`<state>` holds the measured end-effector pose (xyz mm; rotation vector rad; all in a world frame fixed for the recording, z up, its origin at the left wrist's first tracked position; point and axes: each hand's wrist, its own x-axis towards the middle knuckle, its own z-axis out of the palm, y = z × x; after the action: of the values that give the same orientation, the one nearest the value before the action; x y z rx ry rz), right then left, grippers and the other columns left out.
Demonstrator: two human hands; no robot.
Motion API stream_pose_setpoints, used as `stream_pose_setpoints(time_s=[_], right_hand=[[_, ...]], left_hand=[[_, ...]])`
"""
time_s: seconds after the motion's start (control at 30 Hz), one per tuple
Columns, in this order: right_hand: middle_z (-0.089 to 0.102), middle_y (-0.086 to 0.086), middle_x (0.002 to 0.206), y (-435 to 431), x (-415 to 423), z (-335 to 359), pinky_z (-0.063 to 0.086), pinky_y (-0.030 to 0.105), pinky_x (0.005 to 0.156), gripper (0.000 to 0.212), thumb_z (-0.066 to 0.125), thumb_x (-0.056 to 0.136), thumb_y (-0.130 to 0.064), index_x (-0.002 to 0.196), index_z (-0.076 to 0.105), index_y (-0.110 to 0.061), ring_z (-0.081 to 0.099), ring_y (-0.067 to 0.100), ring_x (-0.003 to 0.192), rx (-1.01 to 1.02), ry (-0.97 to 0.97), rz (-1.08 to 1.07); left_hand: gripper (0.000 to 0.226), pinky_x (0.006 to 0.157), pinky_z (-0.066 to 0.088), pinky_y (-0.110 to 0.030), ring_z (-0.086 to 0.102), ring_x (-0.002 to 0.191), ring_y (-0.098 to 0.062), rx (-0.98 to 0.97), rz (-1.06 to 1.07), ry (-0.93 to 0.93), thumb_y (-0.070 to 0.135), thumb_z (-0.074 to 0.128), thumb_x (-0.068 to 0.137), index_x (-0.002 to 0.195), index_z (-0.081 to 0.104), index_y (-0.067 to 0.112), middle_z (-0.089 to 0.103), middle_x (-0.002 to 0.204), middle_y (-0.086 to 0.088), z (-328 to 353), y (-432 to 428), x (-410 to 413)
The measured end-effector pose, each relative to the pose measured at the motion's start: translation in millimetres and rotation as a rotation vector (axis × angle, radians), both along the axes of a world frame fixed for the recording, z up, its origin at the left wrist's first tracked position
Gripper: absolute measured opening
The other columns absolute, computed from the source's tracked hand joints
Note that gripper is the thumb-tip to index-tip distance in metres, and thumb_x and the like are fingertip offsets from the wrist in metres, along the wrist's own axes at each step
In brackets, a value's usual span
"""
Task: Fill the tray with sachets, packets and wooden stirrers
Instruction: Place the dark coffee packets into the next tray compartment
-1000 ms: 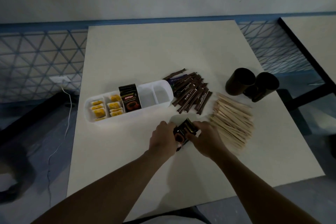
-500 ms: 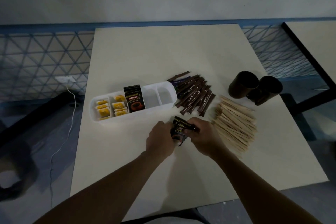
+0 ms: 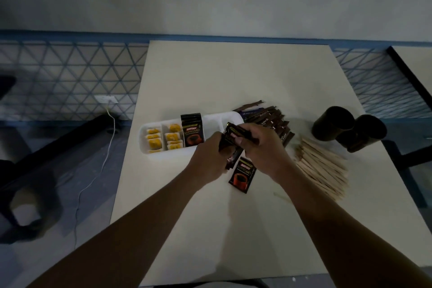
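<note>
At the centre left of the frame the white tray (image 3: 168, 156) sits on the table (image 3: 233, 72). Its two left compartments hold yellow sachets (image 3: 154, 141), and black coffee packets (image 3: 192, 134) stand upright in the next one. The compartments to the right look unfilled.

Just in front of them, the left hand (image 3: 209, 161) and right hand (image 3: 261, 148) are close together, both gripping a bundle of black packets (image 3: 233, 134). One loose packet (image 3: 242, 174) lies flat on the table below the hands.

Further right are the brown stick sachets (image 3: 268, 119), the wooden stirrers (image 3: 322, 170) and two dark cups (image 3: 334, 123), all outside the tray.

The step looks like squaring the bundle. The next move calls for lowering it upright into a compartment.
</note>
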<state>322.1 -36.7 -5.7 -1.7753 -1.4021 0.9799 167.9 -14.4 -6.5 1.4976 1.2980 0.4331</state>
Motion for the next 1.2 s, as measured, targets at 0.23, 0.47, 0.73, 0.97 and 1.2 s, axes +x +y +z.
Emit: stream_pose_setpoints(time_s=[0.23,0.47,0.73,0.97,1.2], right_hand=[[0.067,0.004,0.071,17,-19,7,0.05,0.024,0.058,0.036,0.056,0.101,-0.017,0.137,0.056,-0.019,0.056,0.008,0.054,-0.066,0.179,-0.046],[0.073,0.011,0.074,26,-43,1,0.054,0.033,0.061,0.023,0.05,0.101,-0.013,0.106,0.073,-0.016,0.063,0.016,0.057,-0.109,0.092,0.1],[0.071,-0.001,0.08,43,-61,-1,0.056,0.033,0.073,0.022,0.052,0.1,-0.012,0.109,0.072,-0.017,0.065,0.014,0.074,-0.074,0.0,0.197],[0.074,-0.008,0.079,58,-62,-12,0.06,0.036,0.076,0.017,0.067,0.092,-0.011,0.099,0.077,-0.022,0.071,0.009,0.075,-0.008,0.013,0.122],[0.065,-0.012,0.058,65,-67,-12,0.044,0.019,0.055,0.021,0.067,0.092,-0.007,0.085,0.075,-0.025,0.054,0.0,0.05,-0.145,0.205,0.066]], left_hand=[[0.021,0.067,0.062,-0.044,0.068,0.084,-0.023,-0.097,0.235,-0.23,0.012,0.046,0.1,0.121,0.05,0.01,0.064,0.105,-0.008,1,7,-18],[0.02,0.053,0.056,-0.034,0.067,0.074,-0.021,-0.037,0.318,-0.212,0.018,0.04,0.103,0.119,0.046,0.008,0.066,0.099,-0.013,-11,15,-32],[0.025,0.038,0.041,-0.026,0.047,0.05,-0.017,-0.067,0.292,-0.137,0.03,0.036,0.104,0.116,0.037,0.008,0.052,0.076,-0.006,-13,21,-41],[0.013,0.041,0.032,-0.023,0.038,0.052,-0.012,-0.17,0.238,-0.194,0.01,0.037,0.102,0.114,0.033,0.012,0.044,0.071,-0.006,-9,32,-48],[0.011,0.059,0.038,-0.033,0.046,0.061,-0.013,-0.059,0.239,-0.112,0.015,0.044,0.1,0.107,0.037,0.019,0.049,0.074,0.001,-23,42,-56]])
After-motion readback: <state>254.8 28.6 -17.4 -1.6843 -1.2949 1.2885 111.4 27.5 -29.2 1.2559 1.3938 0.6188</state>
